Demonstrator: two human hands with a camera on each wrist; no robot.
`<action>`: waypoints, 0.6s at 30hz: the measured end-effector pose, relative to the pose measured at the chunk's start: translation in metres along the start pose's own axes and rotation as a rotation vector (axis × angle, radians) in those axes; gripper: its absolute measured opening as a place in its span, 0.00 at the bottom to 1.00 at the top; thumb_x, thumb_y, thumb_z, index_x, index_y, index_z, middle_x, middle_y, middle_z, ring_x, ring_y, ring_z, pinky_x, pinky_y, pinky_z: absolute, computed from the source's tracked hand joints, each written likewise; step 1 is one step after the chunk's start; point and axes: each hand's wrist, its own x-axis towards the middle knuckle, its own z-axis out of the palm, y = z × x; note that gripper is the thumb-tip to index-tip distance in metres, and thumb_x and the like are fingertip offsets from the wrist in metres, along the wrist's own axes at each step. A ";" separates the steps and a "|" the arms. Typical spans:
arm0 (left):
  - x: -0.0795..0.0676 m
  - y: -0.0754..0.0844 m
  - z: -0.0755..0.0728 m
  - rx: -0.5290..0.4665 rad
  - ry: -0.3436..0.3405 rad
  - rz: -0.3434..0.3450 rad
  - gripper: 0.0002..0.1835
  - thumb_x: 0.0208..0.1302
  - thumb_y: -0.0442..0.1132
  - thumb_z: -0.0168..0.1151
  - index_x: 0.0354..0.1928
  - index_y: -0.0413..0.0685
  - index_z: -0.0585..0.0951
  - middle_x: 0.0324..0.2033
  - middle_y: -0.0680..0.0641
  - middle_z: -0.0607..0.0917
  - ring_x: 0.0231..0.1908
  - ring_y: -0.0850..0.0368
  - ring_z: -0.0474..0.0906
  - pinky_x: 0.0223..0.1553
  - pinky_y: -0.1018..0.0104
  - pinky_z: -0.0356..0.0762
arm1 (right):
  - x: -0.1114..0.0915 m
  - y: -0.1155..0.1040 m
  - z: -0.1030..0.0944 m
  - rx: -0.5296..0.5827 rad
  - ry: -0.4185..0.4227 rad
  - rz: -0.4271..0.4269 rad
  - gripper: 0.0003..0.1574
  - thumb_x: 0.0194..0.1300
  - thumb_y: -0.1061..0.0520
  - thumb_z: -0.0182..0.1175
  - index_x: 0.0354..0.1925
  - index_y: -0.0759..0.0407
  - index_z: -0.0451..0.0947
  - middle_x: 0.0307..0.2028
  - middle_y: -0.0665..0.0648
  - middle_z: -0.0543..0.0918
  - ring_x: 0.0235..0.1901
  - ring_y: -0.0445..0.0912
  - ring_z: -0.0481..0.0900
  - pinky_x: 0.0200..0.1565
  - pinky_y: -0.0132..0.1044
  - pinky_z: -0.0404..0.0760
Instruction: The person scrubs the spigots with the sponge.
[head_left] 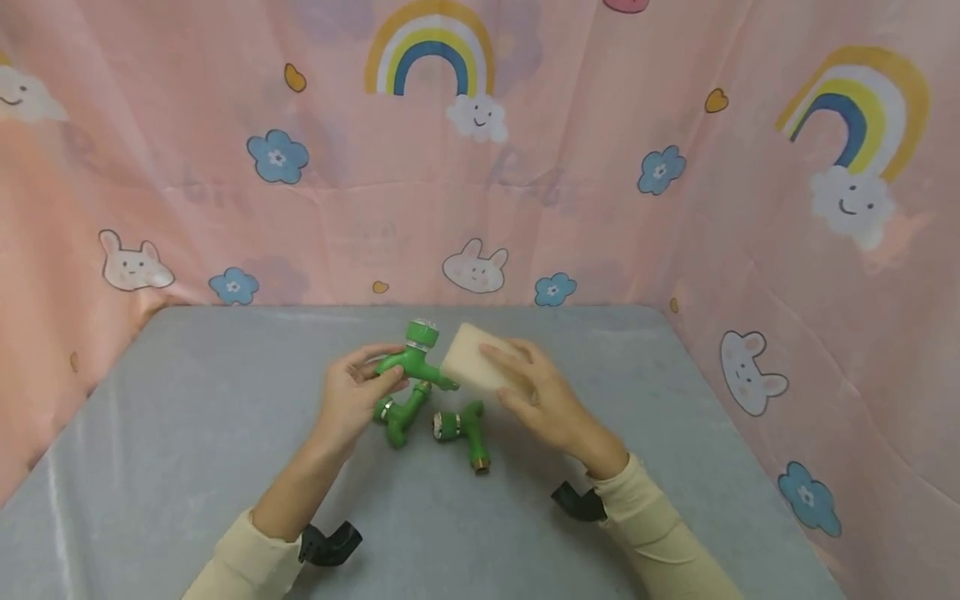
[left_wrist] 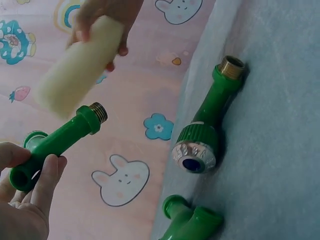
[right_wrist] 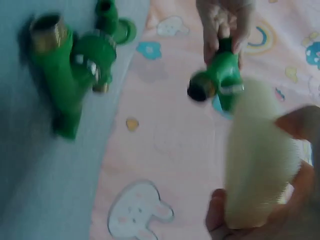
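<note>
My left hand (head_left: 348,396) pinches a green tap (head_left: 412,363) between thumb and fingers, up off the table. Its ribbed green knob faces up in the head view, and the brass threaded end (left_wrist: 100,113) shows in the left wrist view. My right hand (head_left: 551,404) grips a cream-coloured sponge block (head_left: 471,360), slightly blurred in the right wrist view. The sponge is close beside the tap's threaded end; whether they touch, I cannot tell. Below the hands, a second green tap (head_left: 402,419) and a third (head_left: 472,433) lie on the table.
The grey-covered table (head_left: 187,433) reaches back to a pink curtain (head_left: 337,225) printed with rainbows, rabbits and flowers, which also hangs at both sides. Black curved pieces (head_left: 332,546) sit at both cuffs, close above the table.
</note>
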 end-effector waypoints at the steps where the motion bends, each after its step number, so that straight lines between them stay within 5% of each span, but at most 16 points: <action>1: 0.000 0.000 0.002 -0.012 -0.006 -0.001 0.17 0.68 0.23 0.59 0.58 0.28 0.77 0.51 0.31 0.86 0.39 0.64 0.89 0.49 0.65 0.87 | 0.000 -0.001 0.002 0.027 -0.001 -0.013 0.34 0.69 0.61 0.58 0.72 0.51 0.69 0.68 0.66 0.69 0.53 0.56 0.74 0.45 0.40 0.78; 6: -0.003 0.000 0.008 -0.067 0.011 -0.001 0.17 0.68 0.23 0.60 0.57 0.27 0.77 0.46 0.35 0.88 0.40 0.63 0.89 0.49 0.65 0.86 | 0.000 -0.005 0.012 0.060 -0.054 -0.022 0.34 0.73 0.58 0.56 0.74 0.49 0.66 0.68 0.65 0.67 0.52 0.54 0.74 0.45 0.38 0.78; 11: -0.003 0.001 0.007 -0.068 0.048 0.017 0.16 0.68 0.22 0.58 0.57 0.26 0.77 0.53 0.34 0.84 0.43 0.64 0.88 0.51 0.65 0.86 | -0.001 -0.002 0.006 0.006 -0.107 0.037 0.33 0.71 0.58 0.56 0.73 0.47 0.68 0.68 0.65 0.69 0.50 0.54 0.75 0.43 0.39 0.79; 18: 0.002 0.004 -0.004 -0.145 0.133 0.025 0.17 0.69 0.21 0.56 0.58 0.27 0.75 0.44 0.52 0.86 0.42 0.65 0.88 0.51 0.66 0.85 | -0.002 0.007 -0.016 -0.085 -0.141 0.114 0.33 0.69 0.58 0.55 0.71 0.46 0.72 0.66 0.66 0.70 0.51 0.56 0.75 0.46 0.44 0.77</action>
